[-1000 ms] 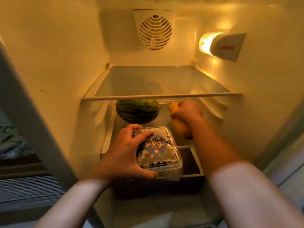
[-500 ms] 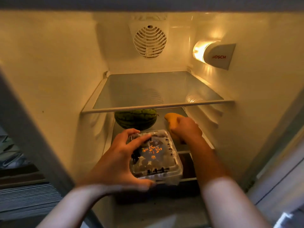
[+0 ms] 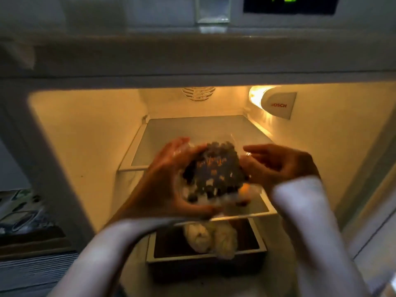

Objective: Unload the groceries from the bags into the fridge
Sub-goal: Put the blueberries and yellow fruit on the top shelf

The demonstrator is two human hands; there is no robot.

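Observation:
A clear plastic box of dark berries (image 3: 214, 170) with an orange-lettered label is held up in front of the fridge's top glass shelf (image 3: 192, 129). My left hand (image 3: 162, 181) grips its left side and underside. At the box's right edge, my right hand (image 3: 278, 163) has the corner between thumb and fingers. Just below the box a bit of a yellow-orange fruit (image 3: 244, 187) shows on the second shelf (image 3: 264, 203). The box and my hands hide whatever else lies on that shelf.
A dark drawer (image 3: 205, 260) at the bottom holds pale bagged items (image 3: 212, 236). The lit lamp housing (image 3: 276, 103) juts from the right wall. Above the opening is a panel with a green display (image 3: 289, 3). Patterned bags (image 3: 19, 213) lie at the far left.
The view has pulled back and up. My right hand let go of the yellow fruit on the second shelf and came to the berry box. The box rose to top-shelf height.

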